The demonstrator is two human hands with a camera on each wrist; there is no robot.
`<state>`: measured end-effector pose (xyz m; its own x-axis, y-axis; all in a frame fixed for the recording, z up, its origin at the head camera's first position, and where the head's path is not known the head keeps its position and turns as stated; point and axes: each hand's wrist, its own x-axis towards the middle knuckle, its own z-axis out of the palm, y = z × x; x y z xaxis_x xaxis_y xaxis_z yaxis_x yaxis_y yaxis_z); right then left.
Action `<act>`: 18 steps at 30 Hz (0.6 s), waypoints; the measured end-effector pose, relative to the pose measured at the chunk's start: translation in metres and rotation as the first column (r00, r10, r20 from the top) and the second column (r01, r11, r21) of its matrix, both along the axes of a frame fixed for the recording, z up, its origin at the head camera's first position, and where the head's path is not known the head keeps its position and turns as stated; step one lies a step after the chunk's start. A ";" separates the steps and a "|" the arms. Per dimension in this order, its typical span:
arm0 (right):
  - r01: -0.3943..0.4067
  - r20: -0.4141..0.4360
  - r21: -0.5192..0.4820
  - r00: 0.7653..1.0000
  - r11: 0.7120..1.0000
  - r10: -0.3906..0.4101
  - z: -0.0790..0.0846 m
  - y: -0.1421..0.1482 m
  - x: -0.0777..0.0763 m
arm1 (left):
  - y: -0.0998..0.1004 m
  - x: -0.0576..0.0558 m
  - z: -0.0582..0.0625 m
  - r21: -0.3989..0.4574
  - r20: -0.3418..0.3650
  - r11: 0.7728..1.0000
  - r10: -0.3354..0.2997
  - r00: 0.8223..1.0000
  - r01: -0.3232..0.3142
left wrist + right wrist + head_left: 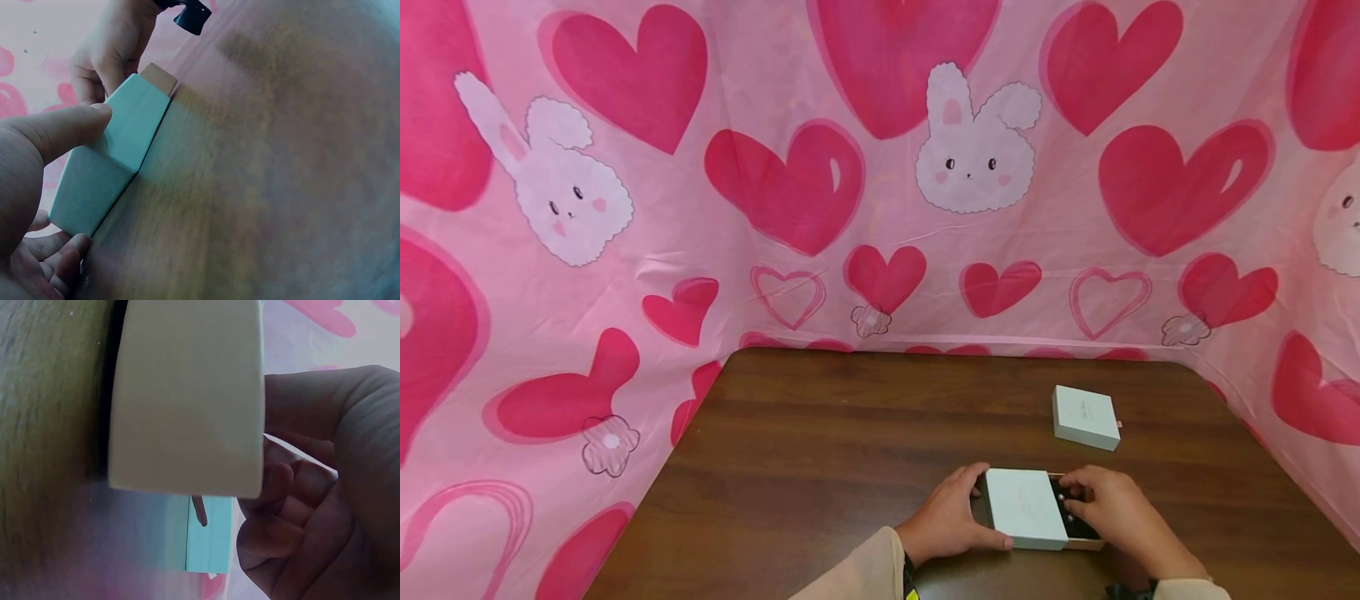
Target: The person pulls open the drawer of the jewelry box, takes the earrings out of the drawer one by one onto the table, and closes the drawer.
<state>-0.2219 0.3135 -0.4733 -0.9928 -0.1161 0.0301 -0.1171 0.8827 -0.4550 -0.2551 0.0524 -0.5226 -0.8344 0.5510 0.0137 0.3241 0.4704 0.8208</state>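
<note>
A pale mint jewelry box [1025, 508] lies on the table, its drawer [1086, 544] slid partway out to the right. My left hand [946, 518] grips the box's sleeve, thumb along the near side and fingers at the far left corner. In the left wrist view that thumb [75, 125] presses the side of the sleeve. Inside the drawer, a black insert [1081, 528] carries small shiny beads [1070, 517]. My right hand [1108, 504] is over the drawer with bent fingers close to the beads; I cannot tell whether it pinches one. The drawer's tan end [187, 400] fills much of the right wrist view.
A second pale mint box [1086, 417], closed, with a small tab at its right side, lies farther back on the brown wooden table [850, 417]. Pink cloth [880, 208] with hearts and rabbits hangs around the back and sides.
</note>
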 end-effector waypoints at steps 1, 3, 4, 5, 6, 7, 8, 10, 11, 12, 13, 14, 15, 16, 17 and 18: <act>-0.002 0.001 0.003 1.000 1.000 0.002 0.000 0.000 0.000 | 0.000 0.000 0.000 -0.002 -0.001 1.000 0.000 1.000 0.000; -0.010 0.003 0.010 1.000 1.000 0.010 0.000 0.001 0.000 | 0.000 0.001 0.000 -0.001 -0.003 1.000 -0.001 1.000 0.001; -0.016 0.002 0.016 1.000 1.000 0.016 -0.001 0.001 -0.001 | 0.000 0.001 0.001 -0.002 -0.006 1.000 -0.002 1.000 0.002; -0.015 0.005 0.019 1.000 1.000 0.015 -0.001 0.001 -0.001 | -0.001 0.001 0.001 -0.001 -0.008 1.000 -0.003 1.000 0.003; -0.014 0.008 0.022 1.000 1.000 0.014 -0.001 0.001 -0.001 | -0.001 0.001 0.001 -0.001 -0.010 1.000 -0.004 1.000 0.004; -0.012 0.011 0.026 1.000 1.000 0.012 -0.001 0.001 -0.002 | -0.001 0.001 0.001 0.000 -0.013 1.000 -0.005 1.000 0.005; -0.016 0.012 0.032 1.000 0.999 0.016 -0.001 0.002 -0.002 | -0.001 0.001 0.001 0.001 -0.013 1.000 -0.006 1.000 0.006; -0.017 0.015 0.043 1.000 0.999 0.017 -0.001 0.002 -0.002 | -0.001 0.002 0.001 0.002 -0.014 1.000 -0.006 1.000 0.006; -0.016 0.017 0.046 1.000 0.999 0.016 -0.001 0.002 -0.002 | -0.001 0.002 0.001 0.002 -0.013 1.000 -0.005 1.000 0.005; -0.020 0.016 0.050 1.000 0.999 0.020 -0.001 0.002 -0.002 | -0.001 0.002 0.001 0.002 -0.012 1.000 -0.004 1.000 0.004; -0.026 0.017 0.054 1.000 0.998 0.025 -0.001 0.002 -0.003 | -0.001 0.002 0.002 0.002 -0.010 1.000 -0.003 1.000 0.003; -0.031 0.017 0.060 0.999 0.998 0.030 -0.001 0.001 -0.003 | -0.001 0.002 0.002 0.001 -0.010 1.000 -0.002 1.000 0.002; -0.031 0.018 0.063 0.999 0.998 0.030 -0.001 0.001 -0.003 | -0.001 0.002 0.002 0.000 -0.009 1.000 -0.001 1.000 0.001; -0.032 0.021 0.067 0.999 0.997 0.031 -0.001 0.001 -0.003 | -0.001 0.002 0.002 -0.001 -0.008 1.000 0.000 1.000 0.000; -0.034 0.024 0.070 0.999 0.997 0.032 -0.001 0.001 -0.003 | -0.001 0.002 0.003 -0.002 -0.008 1.000 0.001 1.000 -0.001; -0.035 0.028 0.074 0.999 0.997 0.033 -0.001 0.001 -0.004 | -0.001 0.002 0.003 -0.004 -0.008 1.000 0.001 1.000 -0.001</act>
<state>-0.2254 0.3142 -0.4741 -0.9885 -0.1510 -0.0062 -0.1365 0.9099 -0.3917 -0.2526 0.0517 -0.5199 -0.8346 0.5505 0.0185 0.3304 0.4735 0.8164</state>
